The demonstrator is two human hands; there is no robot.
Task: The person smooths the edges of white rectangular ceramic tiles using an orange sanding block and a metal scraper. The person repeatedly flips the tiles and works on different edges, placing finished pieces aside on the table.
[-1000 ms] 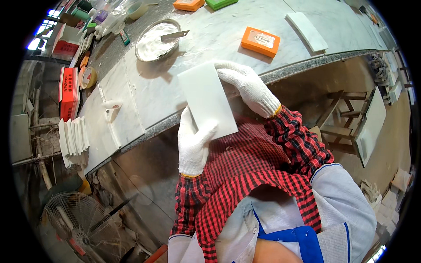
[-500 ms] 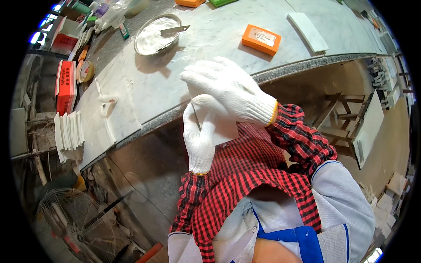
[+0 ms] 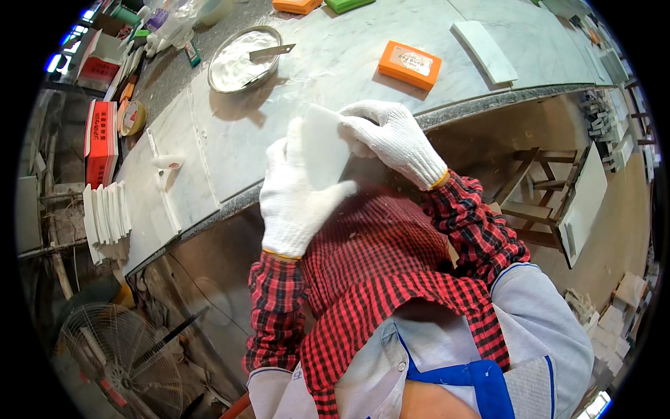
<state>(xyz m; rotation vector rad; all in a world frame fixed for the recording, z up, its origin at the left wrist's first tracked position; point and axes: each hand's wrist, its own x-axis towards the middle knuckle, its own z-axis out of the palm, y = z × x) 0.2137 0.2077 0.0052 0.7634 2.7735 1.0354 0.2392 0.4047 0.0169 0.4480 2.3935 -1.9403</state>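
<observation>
A thin white tile (image 3: 325, 148) is held up in front of me at the worktop's front edge, its broad face tilted toward me. Its lower part rests in my left hand (image 3: 293, 202), fingers stretched along its left side, thumb spread out to the right. My right hand (image 3: 391, 136) pinches the tile's upper right edge between thumb and bent fingers. Both hands wear white knit gloves. Beyond the tile, a metal bowl (image 3: 216, 84) of white paste stands on the worktop (image 3: 307, 77), with a flat spatula (image 3: 273, 51) lying across it.
An orange box (image 3: 410, 65) and a white slab (image 3: 484, 52) lie at the back right. On the left are a strip with a white blob (image 3: 167, 162), a row of upright white slabs (image 3: 107, 216) and a red box (image 3: 102, 143). A fan (image 3: 122, 363) stands below left; a wooden trestle (image 3: 541, 195) is at right.
The tile has been lifted and turned so its face shows. My left hand has moved left and spread its thumb; my right hand has drawn away from it to the tile's edge.
</observation>
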